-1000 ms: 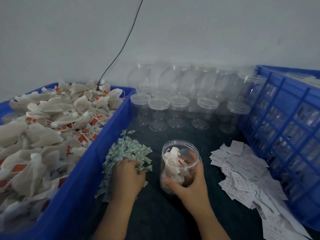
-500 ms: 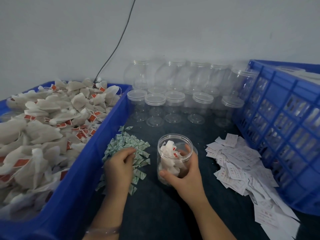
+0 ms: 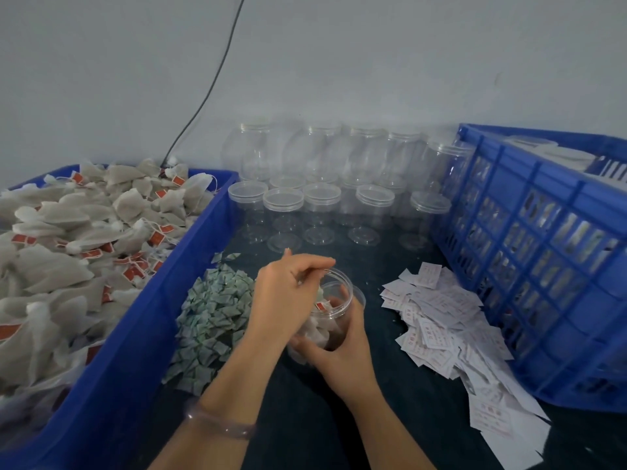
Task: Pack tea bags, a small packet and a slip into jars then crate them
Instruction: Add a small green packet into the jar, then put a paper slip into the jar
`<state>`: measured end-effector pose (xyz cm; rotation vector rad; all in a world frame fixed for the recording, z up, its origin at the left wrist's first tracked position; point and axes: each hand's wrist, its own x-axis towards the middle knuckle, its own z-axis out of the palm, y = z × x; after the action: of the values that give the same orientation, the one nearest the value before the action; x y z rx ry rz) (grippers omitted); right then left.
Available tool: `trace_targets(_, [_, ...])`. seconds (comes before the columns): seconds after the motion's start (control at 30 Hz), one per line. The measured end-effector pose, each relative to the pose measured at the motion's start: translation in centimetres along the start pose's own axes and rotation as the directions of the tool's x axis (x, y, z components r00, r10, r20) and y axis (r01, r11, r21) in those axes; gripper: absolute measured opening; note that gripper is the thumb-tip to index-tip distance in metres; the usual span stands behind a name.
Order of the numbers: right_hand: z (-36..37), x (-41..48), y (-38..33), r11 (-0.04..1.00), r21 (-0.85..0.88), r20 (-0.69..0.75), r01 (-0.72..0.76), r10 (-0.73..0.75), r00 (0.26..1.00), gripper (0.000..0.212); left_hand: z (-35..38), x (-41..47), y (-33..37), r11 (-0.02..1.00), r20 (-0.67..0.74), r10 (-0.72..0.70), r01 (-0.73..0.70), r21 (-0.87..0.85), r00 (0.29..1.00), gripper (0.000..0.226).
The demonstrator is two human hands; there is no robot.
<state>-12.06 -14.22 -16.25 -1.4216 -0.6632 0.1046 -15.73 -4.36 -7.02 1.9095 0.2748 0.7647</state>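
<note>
Right hand [image 3: 339,357] grips jar [image 3: 341,286]; left hand [image 3: 281,293], fingers curled, over jar mouth, moved off packet pile [image 3: 217,310]; pinch contents unclear.

Both forearms are bare up to the picture's lower edge. The left hand [image 3: 281,300] and right hand [image 3: 339,354] are bare too. A clear, glassy, pale-tinted bangle bracelet [image 3: 220,426] circles the left wrist.

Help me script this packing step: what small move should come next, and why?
Probably open the left hand over the jar, dropping in whatever it carries. Its fingers are curled right above the open mouth, the right hand grips the jar, and tea bags are inside. I cannot see a packet in the fingers.
</note>
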Motion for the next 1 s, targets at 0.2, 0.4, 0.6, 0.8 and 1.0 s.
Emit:
trace_targets(0.2, [-0.1,-0.1,0.0,1.000,0.008,0.016,0.008,-0.008,1.000,0.081,0.3,-0.8,-1.2,0.975,-0.041,-0.007,-0.002,-0.223,0.999,0.029])
trace_targets(0.4, [-0.4,-0.2,-0.3,0.999,0.031,0.036,-0.011,0.010,0.999,0.079,1.6,-2.2,-3.2,0.945,-0.108,0.106,-0.134,-0.300,0.989,0.041])
trace_targets(0.6, [-0.8,0.3,-0.9,0.970,0.220,-0.029,-0.107,0.116,0.993,0.058,2.7,-2.5,-5.0,0.821,-0.126,-0.079,-0.007,-0.571,0.989,0.072])
trace_targets(0.8, [-0.5,0.4,-1.0,0.956,0.241,-0.137,-0.170,0.206,0.969,0.043,4.9,-2.6,-7.2,0.730,-0.100,-0.405,0.255,-0.634,0.909,0.069])
trace_targets(1.0, [-3.8,-0.6,-1.8,0.987,-0.122,-0.299,-0.102,0.061,0.952,0.019,5.3,-2.4,-7.4,0.710,-0.131,-0.427,0.242,-0.661,0.895,0.067])
